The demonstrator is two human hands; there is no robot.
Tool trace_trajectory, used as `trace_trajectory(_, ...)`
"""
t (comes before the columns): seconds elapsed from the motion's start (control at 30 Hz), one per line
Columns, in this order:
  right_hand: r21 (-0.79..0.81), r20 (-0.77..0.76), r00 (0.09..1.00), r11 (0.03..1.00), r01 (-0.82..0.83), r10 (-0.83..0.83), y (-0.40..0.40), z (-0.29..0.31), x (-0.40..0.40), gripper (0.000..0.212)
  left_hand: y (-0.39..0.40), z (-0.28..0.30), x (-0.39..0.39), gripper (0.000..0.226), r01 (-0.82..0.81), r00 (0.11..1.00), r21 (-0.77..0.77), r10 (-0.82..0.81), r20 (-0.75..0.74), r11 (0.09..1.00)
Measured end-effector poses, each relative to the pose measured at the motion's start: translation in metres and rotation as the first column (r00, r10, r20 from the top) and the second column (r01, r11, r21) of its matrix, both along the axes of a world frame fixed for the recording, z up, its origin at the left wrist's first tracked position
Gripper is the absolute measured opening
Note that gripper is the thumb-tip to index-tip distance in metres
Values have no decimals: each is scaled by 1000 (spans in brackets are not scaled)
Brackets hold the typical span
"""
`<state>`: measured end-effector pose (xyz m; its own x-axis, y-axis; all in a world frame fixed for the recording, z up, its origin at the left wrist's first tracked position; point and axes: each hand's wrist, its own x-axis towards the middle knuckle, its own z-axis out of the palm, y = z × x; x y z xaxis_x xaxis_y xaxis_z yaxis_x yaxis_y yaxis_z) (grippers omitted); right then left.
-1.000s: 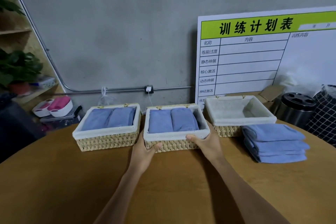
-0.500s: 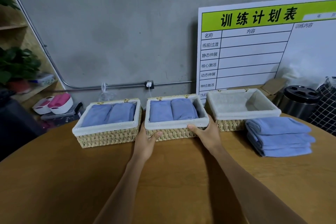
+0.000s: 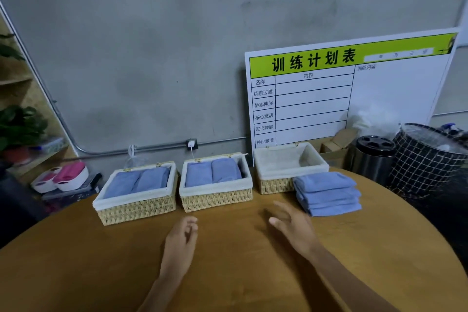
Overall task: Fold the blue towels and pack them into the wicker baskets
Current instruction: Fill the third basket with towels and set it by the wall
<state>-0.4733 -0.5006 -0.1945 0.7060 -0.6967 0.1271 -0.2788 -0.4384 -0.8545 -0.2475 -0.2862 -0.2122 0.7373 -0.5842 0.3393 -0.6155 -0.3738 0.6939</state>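
Three white-lined wicker baskets stand in a row at the far side of the round wooden table. The left basket (image 3: 138, 210) and the middle basket (image 3: 217, 199) each hold two folded blue towels side by side. The right basket (image 3: 274, 185) has only its white liner inside. A stack of folded blue towels (image 3: 328, 194) lies in front of the right basket's right half. My left hand (image 3: 181, 239) hovers over the table below the middle basket, fingers relaxed, holding nothing. My right hand (image 3: 293, 228) is open just left of the towel stack, apart from it.
A large white and green chart board (image 3: 349, 94) leans on the grey wall behind the baskets. A steel bin (image 3: 372, 159) and a black checked hamper (image 3: 428, 159) stand beyond the table's right edge. Shelves with a plant (image 3: 20, 126) are at the left.
Both hands have let go of the middle basket and drawn back toward me over the table. The right hand has shifted right, toward the towel stack. The view has tilted upward.
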Motion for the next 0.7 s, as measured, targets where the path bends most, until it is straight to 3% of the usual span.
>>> trace_trajectory(0.13,-54,148,979,987,149,-140,-42,51,-21,44,-49,51,-31,33,209,961,142,-230,153,968)
trace_trajectory(0.23,-170,147,970,962,216,-192,-89,83,-30,52,-106,97,-46,55,280,913,253,-339,228,926)
trace_trajectory(0.33,-184,41,975,957,224,-220,-134,94,-30,68,-159,118,-45,85,218,882,438,-368,294,872)
trace_trajectory(0.47,-156,-173,967,974,163,-189,-180,83,-18,102,-212,109,-22,113,140,884,642,-388,261,754)
trace_trajectory(0.57,-62,-275,958,996,66,-80,-203,71,-8,119,-234,102,-10,116,167,891,666,-400,213,727)
trace_trajectory(0.7,-113,-324,941,992,63,-97,-225,64,1,122,-250,95,-13,115,203,897,632,-401,186,748)
